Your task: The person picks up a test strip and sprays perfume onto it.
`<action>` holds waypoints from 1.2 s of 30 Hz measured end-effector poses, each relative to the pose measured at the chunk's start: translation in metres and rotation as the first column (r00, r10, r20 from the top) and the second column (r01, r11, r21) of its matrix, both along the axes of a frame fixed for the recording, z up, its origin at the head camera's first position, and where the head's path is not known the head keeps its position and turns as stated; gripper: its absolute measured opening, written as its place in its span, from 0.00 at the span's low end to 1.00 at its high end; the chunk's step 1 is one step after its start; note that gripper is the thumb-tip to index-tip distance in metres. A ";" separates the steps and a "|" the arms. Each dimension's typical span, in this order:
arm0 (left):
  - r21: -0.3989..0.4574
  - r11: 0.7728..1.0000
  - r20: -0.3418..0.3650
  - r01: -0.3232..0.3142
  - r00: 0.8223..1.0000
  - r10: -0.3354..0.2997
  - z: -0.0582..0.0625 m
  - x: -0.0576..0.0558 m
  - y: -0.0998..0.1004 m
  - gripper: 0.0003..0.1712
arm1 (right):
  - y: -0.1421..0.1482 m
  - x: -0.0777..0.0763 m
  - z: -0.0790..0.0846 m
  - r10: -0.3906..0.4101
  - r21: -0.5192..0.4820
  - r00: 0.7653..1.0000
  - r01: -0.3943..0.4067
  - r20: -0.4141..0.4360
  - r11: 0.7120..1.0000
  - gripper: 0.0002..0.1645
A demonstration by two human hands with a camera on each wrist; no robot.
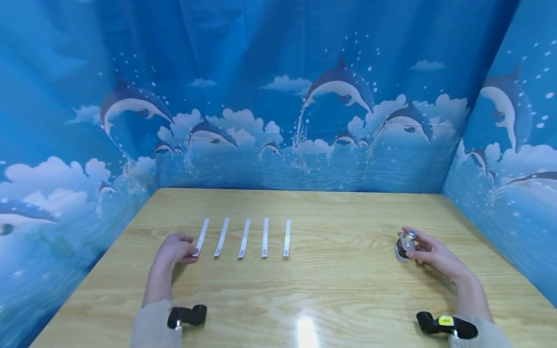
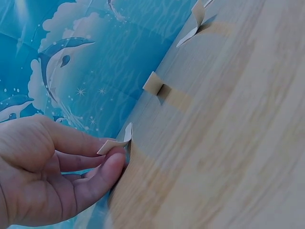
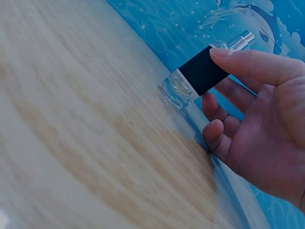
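Observation:
My left hand [image 1: 177, 249] pinches the near end of the leftmost white paper strip [image 1: 203, 236]. Between its thumb and fingers, in the left wrist view, this strip [image 2: 114, 145] shows a bent end. Several similar strips lie to its right in a row, among them one strip [image 1: 243, 239] in the middle and one strip [image 1: 287, 239] at the right end. On the right, my right hand [image 1: 435, 253] holds a small glass perfume bottle [image 3: 205, 70] by its sides. The bottle has a black label and a silver spray top. Its base is at or just above the table.
A light wooden table [image 1: 339, 280] spreads under both hands. Blue curtains [image 1: 270, 58] printed with dolphins and clouds stand along its back and sides. Black wrist cameras sit on the left cuff [image 1: 187, 315] and the right cuff [image 1: 446, 325].

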State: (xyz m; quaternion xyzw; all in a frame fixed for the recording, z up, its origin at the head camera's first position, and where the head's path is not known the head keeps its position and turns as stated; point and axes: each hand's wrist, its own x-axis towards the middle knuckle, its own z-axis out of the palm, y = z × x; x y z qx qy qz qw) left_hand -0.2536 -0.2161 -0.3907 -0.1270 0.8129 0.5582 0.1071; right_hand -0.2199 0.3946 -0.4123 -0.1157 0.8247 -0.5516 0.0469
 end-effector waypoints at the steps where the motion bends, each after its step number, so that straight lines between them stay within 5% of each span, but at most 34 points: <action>1: 0.001 1.000 -0.003 0.004 1.000 -0.004 0.000 0.000 0.000 0.33 | -0.001 0.000 0.001 -0.009 0.006 1.000 0.009 0.007 1.000 0.39; 14: 0.017 1.000 -0.047 0.011 0.999 -0.010 -0.004 0.002 -0.006 0.33 | -0.011 -0.003 0.003 -0.167 0.252 0.986 0.169 -0.029 0.953 0.43; 26: 0.076 0.997 -0.056 -0.004 0.998 0.008 0.000 0.002 -0.014 0.32 | -0.012 0.000 0.008 -0.123 0.171 0.989 0.134 -0.078 0.976 0.40; 36: 0.118 0.993 -0.096 -0.009 0.995 0.021 0.005 0.004 -0.011 0.32 | -0.015 0.005 0.014 -0.121 0.063 0.992 0.123 -0.029 0.990 0.40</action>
